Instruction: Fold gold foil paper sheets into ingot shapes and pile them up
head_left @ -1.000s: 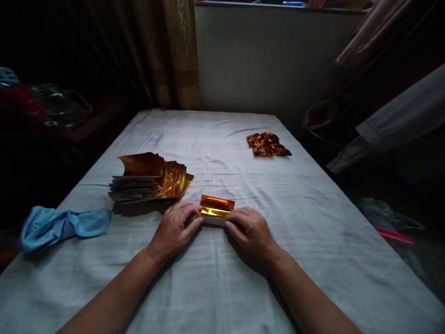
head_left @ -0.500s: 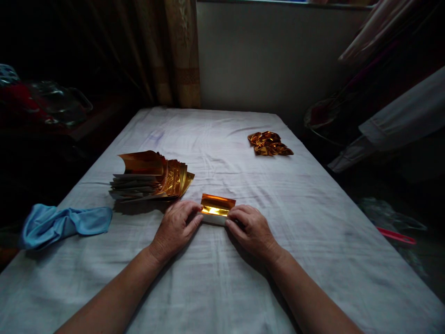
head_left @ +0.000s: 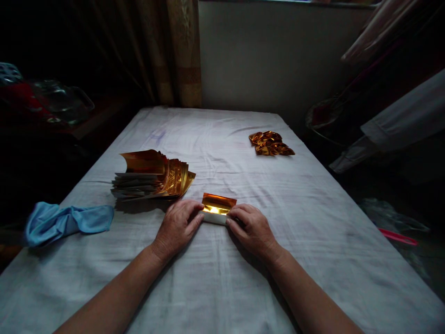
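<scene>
A small sheet of gold foil paper (head_left: 219, 204) lies folded on the white cloth-covered table (head_left: 243, 167), its white underside showing along the near edge. My left hand (head_left: 177, 227) pinches its left end, fingers curled. My right hand (head_left: 252, 228) pinches its right end the same way. Both hands rest on the cloth near the table's middle.
A stack of gold foil sheets (head_left: 153, 176) sits to the left of my hands. Several folded gold pieces (head_left: 271, 144) lie at the far right. A blue cloth (head_left: 66, 220) lies at the left edge. Curtains and a wall stand behind; dark clutter flanks both sides.
The foil's near edge has been rolled up a little further, so less gold shows. Both hands stay at its ends, barely moved.
</scene>
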The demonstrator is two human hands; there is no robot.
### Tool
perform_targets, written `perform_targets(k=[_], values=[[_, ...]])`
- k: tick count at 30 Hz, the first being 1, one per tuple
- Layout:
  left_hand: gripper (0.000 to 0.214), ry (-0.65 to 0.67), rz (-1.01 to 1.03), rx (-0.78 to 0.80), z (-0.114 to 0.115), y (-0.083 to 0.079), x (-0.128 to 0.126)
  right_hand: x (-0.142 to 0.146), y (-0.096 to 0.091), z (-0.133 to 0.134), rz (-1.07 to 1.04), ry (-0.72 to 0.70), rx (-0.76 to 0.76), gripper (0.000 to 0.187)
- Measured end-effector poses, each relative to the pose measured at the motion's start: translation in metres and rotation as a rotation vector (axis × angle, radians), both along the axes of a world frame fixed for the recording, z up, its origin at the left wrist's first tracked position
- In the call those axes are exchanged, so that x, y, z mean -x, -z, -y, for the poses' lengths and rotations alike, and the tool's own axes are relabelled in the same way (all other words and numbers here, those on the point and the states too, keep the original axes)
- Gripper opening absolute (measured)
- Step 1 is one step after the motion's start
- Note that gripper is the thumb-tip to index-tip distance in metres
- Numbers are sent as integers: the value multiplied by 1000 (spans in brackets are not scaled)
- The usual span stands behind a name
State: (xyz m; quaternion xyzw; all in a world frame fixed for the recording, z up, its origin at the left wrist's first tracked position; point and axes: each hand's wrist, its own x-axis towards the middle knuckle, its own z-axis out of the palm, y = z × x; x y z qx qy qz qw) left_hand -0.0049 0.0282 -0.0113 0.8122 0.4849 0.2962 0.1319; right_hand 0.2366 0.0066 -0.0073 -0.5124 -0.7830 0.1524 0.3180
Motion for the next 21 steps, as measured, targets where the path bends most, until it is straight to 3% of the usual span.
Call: perform_targets(k=[7,13,17,21], values=[[34,2,10,45,0,-5,1,-2,0,-1,-100,-18,-47,17],[57,54,26,63,-3,-6,3,-9,-5,-5,-214,66,-49,26],[48,48,5,39,-2,-6,2,-11,5,-9,-132,241,-79,24],[33,74,-15,13,-1,-8,0,-10,19,-11,64,332,-60,43]])
